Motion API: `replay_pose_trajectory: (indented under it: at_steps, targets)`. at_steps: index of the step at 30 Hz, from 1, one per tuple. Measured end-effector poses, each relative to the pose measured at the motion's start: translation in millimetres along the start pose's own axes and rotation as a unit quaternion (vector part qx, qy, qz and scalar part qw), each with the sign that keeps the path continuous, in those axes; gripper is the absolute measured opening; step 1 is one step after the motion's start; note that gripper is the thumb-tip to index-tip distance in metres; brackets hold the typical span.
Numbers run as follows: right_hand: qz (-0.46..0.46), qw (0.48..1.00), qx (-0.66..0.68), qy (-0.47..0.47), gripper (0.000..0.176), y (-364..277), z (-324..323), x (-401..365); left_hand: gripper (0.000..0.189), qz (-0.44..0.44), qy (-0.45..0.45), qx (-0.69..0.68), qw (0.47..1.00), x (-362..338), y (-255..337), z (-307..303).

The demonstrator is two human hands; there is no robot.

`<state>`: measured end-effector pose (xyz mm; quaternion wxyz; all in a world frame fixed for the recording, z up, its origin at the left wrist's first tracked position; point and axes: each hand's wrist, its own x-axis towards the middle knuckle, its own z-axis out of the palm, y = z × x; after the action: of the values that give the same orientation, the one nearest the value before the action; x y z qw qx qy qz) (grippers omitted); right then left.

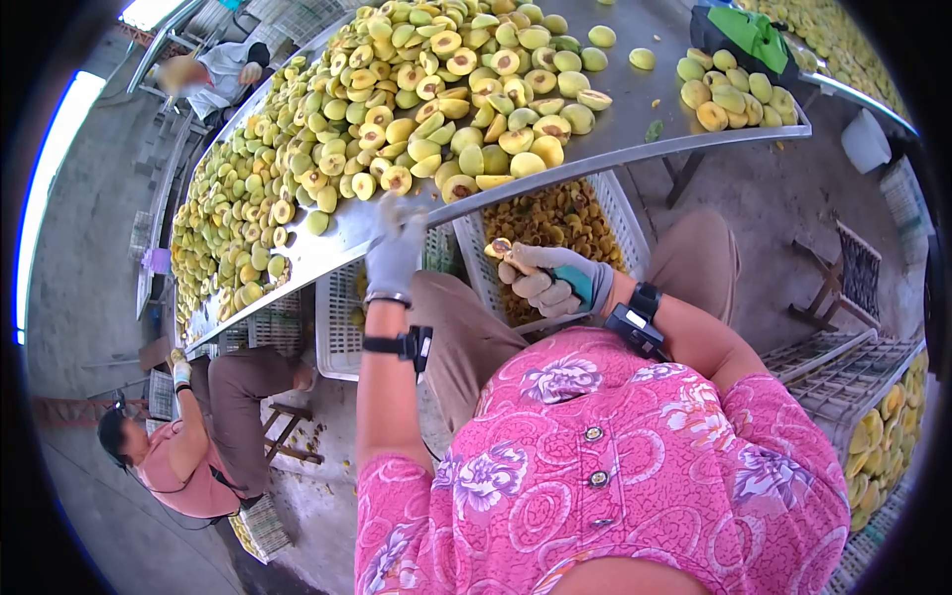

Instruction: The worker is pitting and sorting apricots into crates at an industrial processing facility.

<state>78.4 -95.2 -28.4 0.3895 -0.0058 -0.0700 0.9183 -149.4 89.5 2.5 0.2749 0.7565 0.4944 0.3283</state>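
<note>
Right hand point(563, 281) gloved, I have my fingers curled tight, with a halved fruit point(498, 248) at their tips, dark centre showing, over the white crate point(625, 213); whether anything else sits in that grip I cannot tell. It should be light, fairly firm yet easily bruised, its cut face probably wet and slippery, so I'd hold it by the skin around its edge. Blurred, my left hand point(394, 253) is at the metal table point(635, 109)'s edge, near the fruit pile point(436, 89); I cannot tell whether its fingers grip anything.
</note>
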Motion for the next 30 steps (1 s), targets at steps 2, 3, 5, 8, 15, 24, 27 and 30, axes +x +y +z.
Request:
replay_pose_trajectory:
  at_steps: [2, 3, 5, 8, 15, 24, 27, 30]
  targets:
    - [-0.004, 0.998, -0.043, 0.038, 0.036, 1.5, 2.4, 0.7, 0.065, 0.009, -0.107, 0.056, 0.993, 16.5, 19.4, 22.8]
    - [-0.003, 0.995, -0.070, 0.073, 0.037, 1.9, 3.2, 0.4, 0.071, -0.010, -0.153, 0.126, 0.980, 21.0, 45.0, 29.1]
    - [-0.005, 0.986, -0.121, 0.119, 0.039, 1.5, 3.7, -1.8, 0.073, -0.007, -0.164, 0.166, 0.972, 42.4, 50.2, 51.7]
    - [-0.007, 0.982, -0.112, 0.152, 0.039, 1.4, 8.5, -5.2, 0.077, -0.017, -0.207, 0.208, 0.956, 56.8, 65.2, 60.4]
    - [-0.054, 0.983, -0.129, 0.119, 0.039, -1.5, 13.5, -1.5, 0.052, 0.035, -0.162, -0.169, 0.972, 56.8, 28.3, 71.7]
    - [-0.065, 0.994, -0.002, -0.089, 0.038, -5.1, 20.6, 13.0, 0.042, -0.176, -0.173, -0.713, 0.657, -25.4, 59.3, 82.4]
    - [-0.137, 0.981, -0.098, 0.101, 0.038, -2.6, 30.5, 11.6, 0.032, -0.123, -0.313, -0.767, 0.546, -30.2, 61.8, 84.9]
    - [-0.219, 0.865, -0.300, 0.338, 0.034, 5.0, 40.6, 12.5, 0.031, -0.060, -0.123, -0.613, 0.778, -30.6, 56.8, 101.4]
